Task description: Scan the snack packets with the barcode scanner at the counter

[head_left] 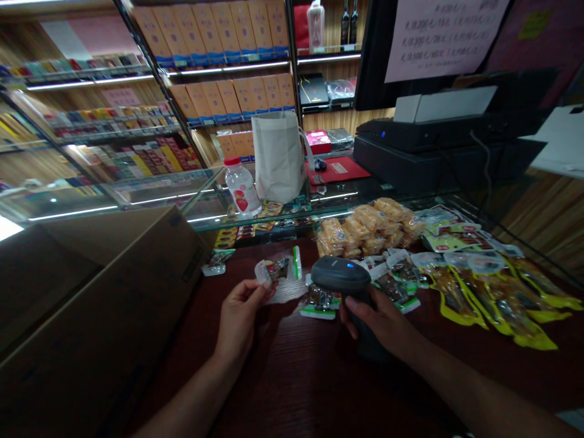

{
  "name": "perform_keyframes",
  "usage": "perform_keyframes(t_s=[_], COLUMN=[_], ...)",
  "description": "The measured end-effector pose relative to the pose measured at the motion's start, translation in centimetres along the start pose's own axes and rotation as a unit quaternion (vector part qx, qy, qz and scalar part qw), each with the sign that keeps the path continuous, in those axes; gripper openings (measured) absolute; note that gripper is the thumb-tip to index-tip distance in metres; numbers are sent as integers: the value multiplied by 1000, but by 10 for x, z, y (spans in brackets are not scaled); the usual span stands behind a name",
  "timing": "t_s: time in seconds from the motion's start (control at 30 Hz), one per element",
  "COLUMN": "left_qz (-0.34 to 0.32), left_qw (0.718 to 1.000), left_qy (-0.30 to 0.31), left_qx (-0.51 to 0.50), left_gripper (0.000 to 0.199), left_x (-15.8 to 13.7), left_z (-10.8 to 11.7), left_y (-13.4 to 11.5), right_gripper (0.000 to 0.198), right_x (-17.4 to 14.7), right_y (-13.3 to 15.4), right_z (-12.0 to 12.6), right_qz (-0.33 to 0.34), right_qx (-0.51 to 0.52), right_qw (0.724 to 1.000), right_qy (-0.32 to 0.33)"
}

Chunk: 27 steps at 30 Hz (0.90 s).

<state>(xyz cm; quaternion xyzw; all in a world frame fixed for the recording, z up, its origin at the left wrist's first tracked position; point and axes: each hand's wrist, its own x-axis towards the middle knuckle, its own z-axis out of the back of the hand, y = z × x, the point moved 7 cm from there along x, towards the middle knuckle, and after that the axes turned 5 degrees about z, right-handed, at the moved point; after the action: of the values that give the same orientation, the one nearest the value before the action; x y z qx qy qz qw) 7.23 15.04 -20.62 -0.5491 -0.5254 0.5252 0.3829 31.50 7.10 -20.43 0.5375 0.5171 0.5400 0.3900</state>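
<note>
Between the thumb and fingers of my left hand is the edge of a small clear snack packet with a green strip and dark contents. My right hand is wrapped round the handle of a dark barcode scanner, whose blue light is lit. The scanner's head points left, towards the packet. Just below the scanner's head lies another green-edged snack packet. More of these packets are spread behind my right hand, partly hidden by it and the scanner.
An open cardboard box stands at the left. Wrapped yellowish snacks are heaped behind the scanner, with yellow-edged packets at right. A bottle and a white bag stand on the glass counter, near a black cash-register unit.
</note>
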Motion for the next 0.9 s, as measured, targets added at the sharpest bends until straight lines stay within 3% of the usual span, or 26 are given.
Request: perform_keyframes(t_s=[0.9], left_qz=[-39], left_qw=[998], left_qy=[-2], left_qx=[50], left_gripper=[25], left_x=[-7], left_z=[-6], left_y=[-10], right_gripper=[43], right_x=[2], right_y=[9], right_z=[6], right_qz=[9], right_qx=[-36], right_qw=[999], right_qy=[-14])
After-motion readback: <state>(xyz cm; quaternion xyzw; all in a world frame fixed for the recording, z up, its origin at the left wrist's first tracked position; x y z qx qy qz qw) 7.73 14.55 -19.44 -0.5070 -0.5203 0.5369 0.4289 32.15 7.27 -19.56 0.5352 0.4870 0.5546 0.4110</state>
